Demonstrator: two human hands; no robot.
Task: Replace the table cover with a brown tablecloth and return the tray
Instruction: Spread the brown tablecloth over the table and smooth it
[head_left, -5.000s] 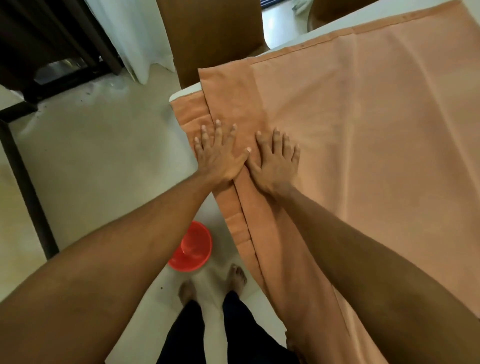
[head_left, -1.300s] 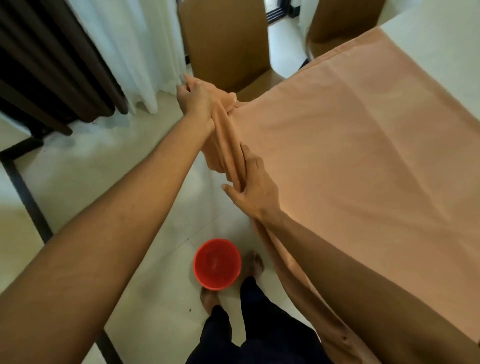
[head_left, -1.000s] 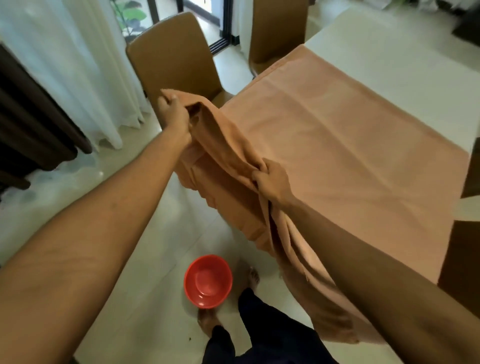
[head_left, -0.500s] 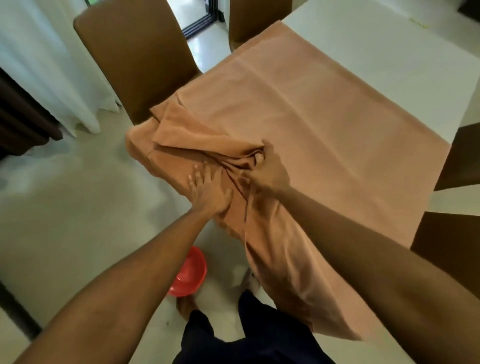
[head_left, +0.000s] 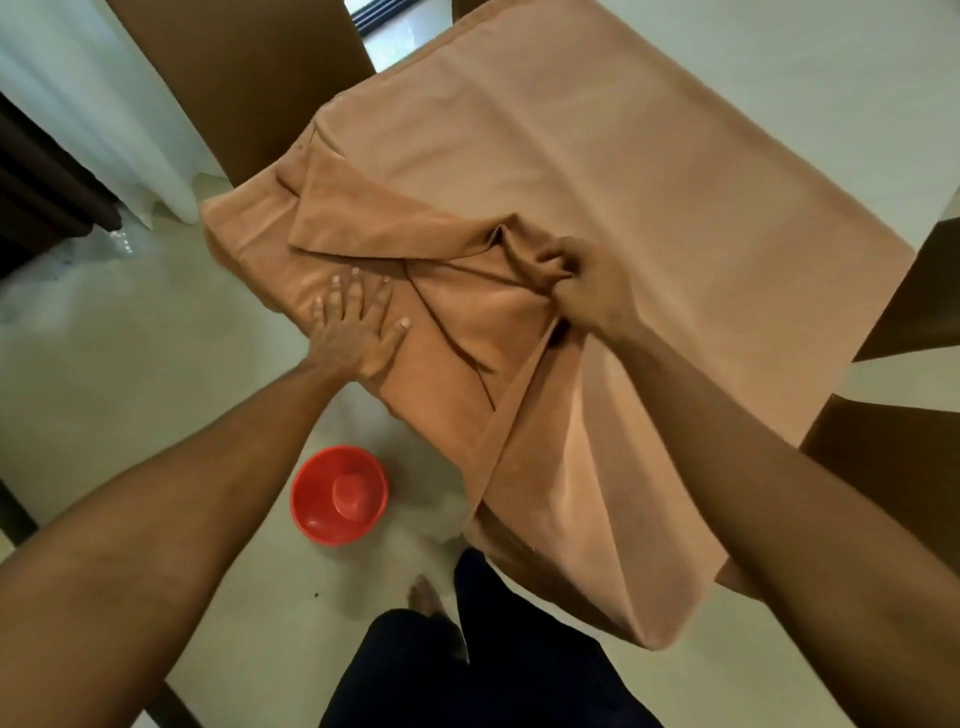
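Note:
A light brown tablecloth (head_left: 597, 171) covers the near end of the white table (head_left: 810, 78) and hangs off its near edge. A corner of the cloth is folded back onto the top, with creases running to the right. My left hand (head_left: 356, 325) lies flat on the cloth at the table's left corner, fingers spread. My right hand (head_left: 576, 283) grips a bunched fold of the cloth on the tabletop. No tray is in view.
A red plastic bowl (head_left: 338, 494) sits on the pale floor by my bare foot (head_left: 426, 597). A brown chair (head_left: 249, 73) stands at the table's far left, more brown chairs (head_left: 914, 306) at the right. White curtains (head_left: 88, 98) hang at the upper left.
My left hand let go of the raised cloth corner and came down flat on the table's edge. The corner now lies folded on top. My right hand has slid right, still gripping the bunch.

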